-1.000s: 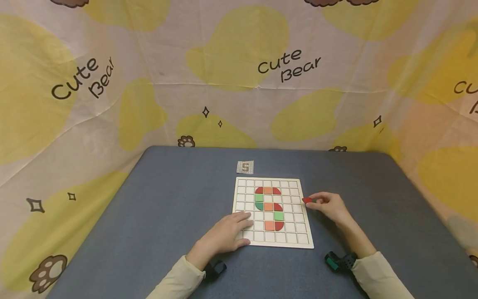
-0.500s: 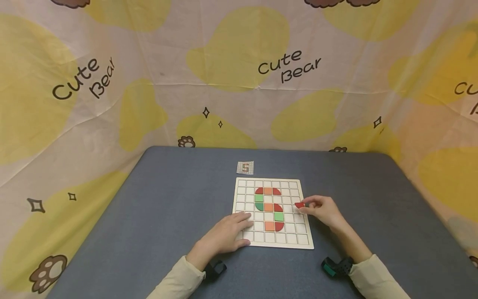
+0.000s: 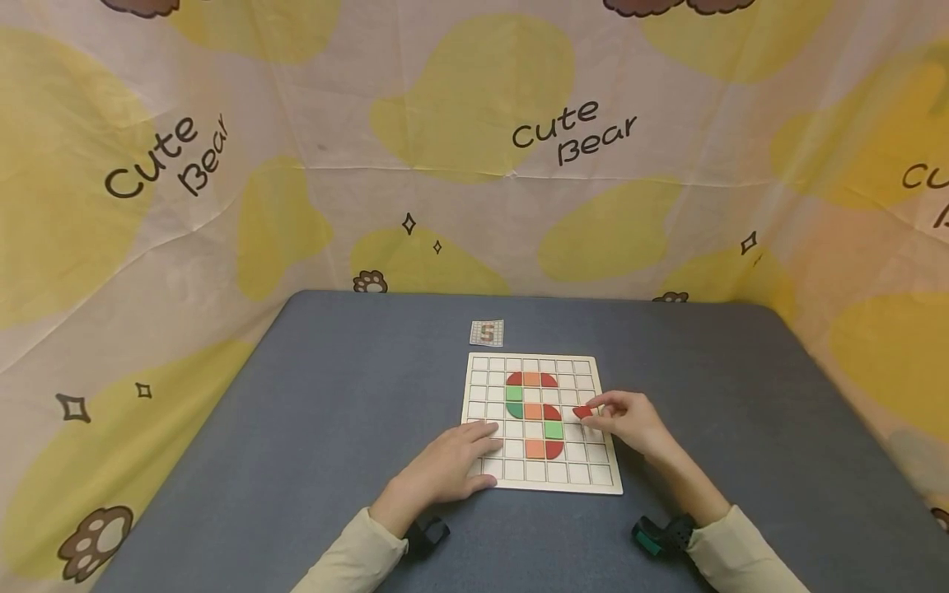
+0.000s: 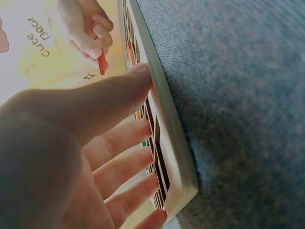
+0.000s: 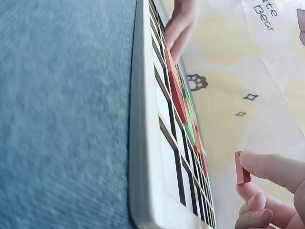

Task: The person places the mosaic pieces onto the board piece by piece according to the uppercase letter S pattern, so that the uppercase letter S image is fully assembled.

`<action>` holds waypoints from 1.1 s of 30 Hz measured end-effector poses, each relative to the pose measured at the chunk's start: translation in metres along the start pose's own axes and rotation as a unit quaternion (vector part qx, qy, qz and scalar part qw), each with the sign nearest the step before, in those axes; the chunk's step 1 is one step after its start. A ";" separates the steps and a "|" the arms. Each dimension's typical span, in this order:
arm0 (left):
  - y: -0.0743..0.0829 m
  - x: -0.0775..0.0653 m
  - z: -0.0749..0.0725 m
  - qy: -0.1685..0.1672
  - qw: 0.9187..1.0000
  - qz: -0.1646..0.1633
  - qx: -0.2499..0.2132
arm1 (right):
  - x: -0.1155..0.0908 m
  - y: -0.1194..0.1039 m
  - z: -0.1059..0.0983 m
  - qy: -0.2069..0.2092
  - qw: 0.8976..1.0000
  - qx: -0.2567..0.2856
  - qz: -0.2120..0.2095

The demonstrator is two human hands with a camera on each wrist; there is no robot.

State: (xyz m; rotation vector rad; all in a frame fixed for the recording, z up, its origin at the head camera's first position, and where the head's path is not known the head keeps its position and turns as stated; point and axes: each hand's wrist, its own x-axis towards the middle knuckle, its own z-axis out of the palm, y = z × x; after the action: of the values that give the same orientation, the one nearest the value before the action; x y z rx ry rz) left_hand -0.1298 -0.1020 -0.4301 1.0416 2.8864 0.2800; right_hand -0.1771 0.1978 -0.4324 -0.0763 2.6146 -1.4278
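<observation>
A white grid board [image 3: 586,480] lies on the grey table, with red, orange and green tiles forming an S shape [image 3: 534,412]. My right hand [image 3: 626,422] pinches a small red tile [image 3: 582,411] just above the board's right columns; the tile [image 5: 241,168] hangs clear of the board [image 5: 143,143] in the right wrist view. My left hand [image 3: 445,465] rests flat on the board's lower left corner, fingers straight. In the left wrist view its fingers [image 4: 119,162] lie on the board edge [image 4: 176,157], with the red tile [image 4: 102,62] beyond.
A small pattern card [image 3: 487,332] showing an S lies on the table behind the board. A yellow-and-white printed cloth [image 3: 474,148] walls in the table at the back and sides. Grey table surface [image 3: 334,395] stretches left and right of the board.
My right hand has moved left with the red tile, from beside the board's right edge to over its right columns. The left hand has stayed put.
</observation>
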 end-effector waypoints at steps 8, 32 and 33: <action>-0.001 -0.001 0.001 -0.001 1.000 0.000 0.000 | -0.004 -0.007 0.009 -0.010 1.000 0.021 0.000; -0.001 0.001 0.002 0.007 1.000 0.002 0.002 | -0.010 -0.020 0.025 -0.018 0.999 0.031 -0.028; -0.001 0.001 0.002 0.007 1.000 0.002 0.002 | -0.011 -0.021 0.025 -0.017 0.999 0.033 -0.029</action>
State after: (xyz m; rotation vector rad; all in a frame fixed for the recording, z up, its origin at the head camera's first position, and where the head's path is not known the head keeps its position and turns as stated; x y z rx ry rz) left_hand -0.1305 -0.1015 -0.4322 1.0513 2.8975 0.2832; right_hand -0.1632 0.1669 -0.4273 -0.1694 2.5550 -1.5161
